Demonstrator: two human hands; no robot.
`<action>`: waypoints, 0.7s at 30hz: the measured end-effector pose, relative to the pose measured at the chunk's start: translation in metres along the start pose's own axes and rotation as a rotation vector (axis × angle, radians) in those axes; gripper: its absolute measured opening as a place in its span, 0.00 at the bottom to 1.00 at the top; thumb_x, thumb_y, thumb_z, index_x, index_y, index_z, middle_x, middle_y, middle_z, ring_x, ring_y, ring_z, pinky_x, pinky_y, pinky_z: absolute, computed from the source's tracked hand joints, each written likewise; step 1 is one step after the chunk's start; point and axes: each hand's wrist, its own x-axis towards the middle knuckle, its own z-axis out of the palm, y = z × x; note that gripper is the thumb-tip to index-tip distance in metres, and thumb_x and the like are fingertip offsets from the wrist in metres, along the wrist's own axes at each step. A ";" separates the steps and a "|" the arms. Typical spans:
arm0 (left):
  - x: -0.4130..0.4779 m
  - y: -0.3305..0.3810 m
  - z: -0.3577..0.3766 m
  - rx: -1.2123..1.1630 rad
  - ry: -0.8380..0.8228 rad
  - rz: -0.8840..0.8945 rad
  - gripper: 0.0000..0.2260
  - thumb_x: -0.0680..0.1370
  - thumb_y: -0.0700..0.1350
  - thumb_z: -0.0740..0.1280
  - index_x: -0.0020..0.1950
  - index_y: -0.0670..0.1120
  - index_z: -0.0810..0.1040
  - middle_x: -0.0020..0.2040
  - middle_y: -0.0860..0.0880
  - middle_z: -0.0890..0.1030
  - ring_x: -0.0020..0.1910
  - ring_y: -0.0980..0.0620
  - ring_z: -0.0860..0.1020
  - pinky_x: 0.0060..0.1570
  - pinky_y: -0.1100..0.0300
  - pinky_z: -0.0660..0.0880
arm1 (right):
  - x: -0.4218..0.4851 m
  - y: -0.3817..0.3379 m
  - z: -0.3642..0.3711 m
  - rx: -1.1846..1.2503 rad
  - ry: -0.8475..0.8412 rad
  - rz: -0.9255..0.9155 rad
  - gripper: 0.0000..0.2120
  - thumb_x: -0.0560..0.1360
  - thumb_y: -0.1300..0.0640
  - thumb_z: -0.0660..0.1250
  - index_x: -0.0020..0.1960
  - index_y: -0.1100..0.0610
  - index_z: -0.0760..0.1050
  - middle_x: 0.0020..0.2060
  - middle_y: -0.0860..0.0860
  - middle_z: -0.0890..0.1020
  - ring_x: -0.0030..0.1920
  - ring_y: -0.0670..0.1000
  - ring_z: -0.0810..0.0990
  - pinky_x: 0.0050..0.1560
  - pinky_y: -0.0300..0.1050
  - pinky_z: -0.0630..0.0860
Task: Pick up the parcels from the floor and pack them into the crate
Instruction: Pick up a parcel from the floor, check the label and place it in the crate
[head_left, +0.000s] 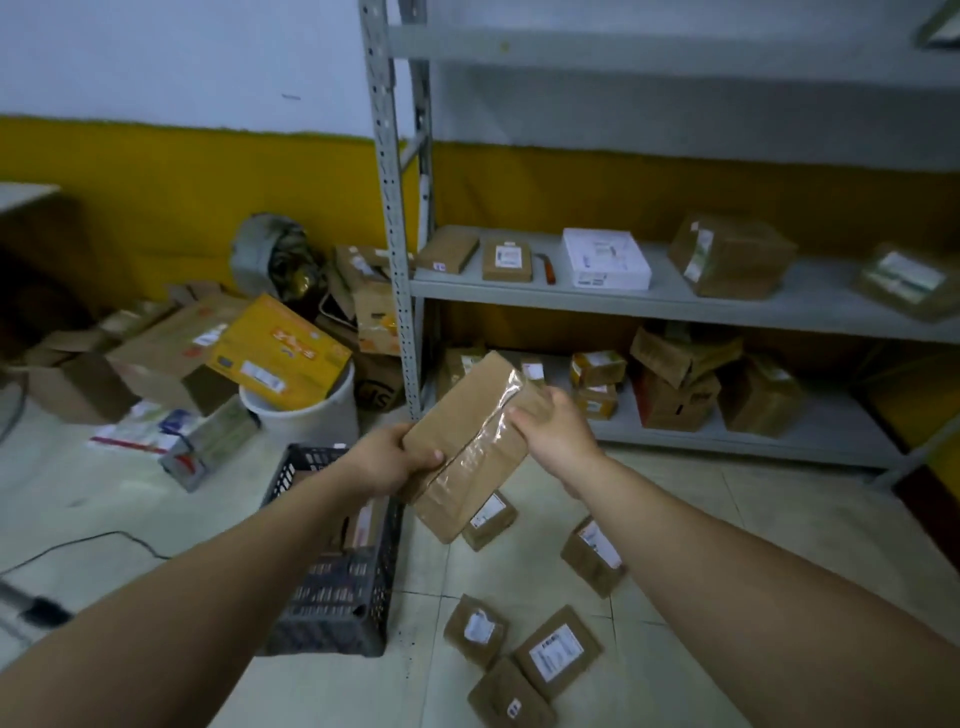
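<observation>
The left hand and the right hand are holding one taped cardboard parcel in the air between them. The left fingers are curling round its near corner and the right fingers are gripping its right edge. The dark plastic crate is standing on the floor just below the left hand, and several small labelled parcels are lying on the floor below the right hand, beside the crate.

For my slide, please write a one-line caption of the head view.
The left hand and right hand hold a taped parcel beside the crate; other parcels lie on the floor.
</observation>
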 end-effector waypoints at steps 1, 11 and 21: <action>-0.007 -0.001 -0.010 0.016 -0.010 0.001 0.21 0.75 0.48 0.70 0.66 0.46 0.72 0.55 0.45 0.80 0.53 0.46 0.79 0.58 0.46 0.76 | -0.006 -0.006 0.004 -0.035 -0.011 -0.001 0.22 0.76 0.49 0.68 0.67 0.53 0.68 0.60 0.52 0.78 0.53 0.52 0.78 0.52 0.46 0.75; -0.043 -0.089 -0.135 -0.403 0.179 -0.201 0.24 0.75 0.50 0.69 0.68 0.44 0.68 0.59 0.43 0.77 0.49 0.46 0.78 0.42 0.56 0.77 | -0.022 -0.059 0.164 -0.039 0.036 0.052 0.23 0.78 0.45 0.63 0.67 0.56 0.66 0.58 0.53 0.76 0.54 0.55 0.76 0.48 0.46 0.71; -0.011 -0.179 -0.241 -0.266 0.119 -0.228 0.14 0.81 0.50 0.60 0.64 0.45 0.71 0.47 0.49 0.78 0.44 0.52 0.76 0.37 0.60 0.71 | -0.004 -0.066 0.302 -0.122 -0.189 0.189 0.30 0.71 0.38 0.66 0.68 0.51 0.67 0.59 0.51 0.78 0.54 0.55 0.79 0.56 0.54 0.78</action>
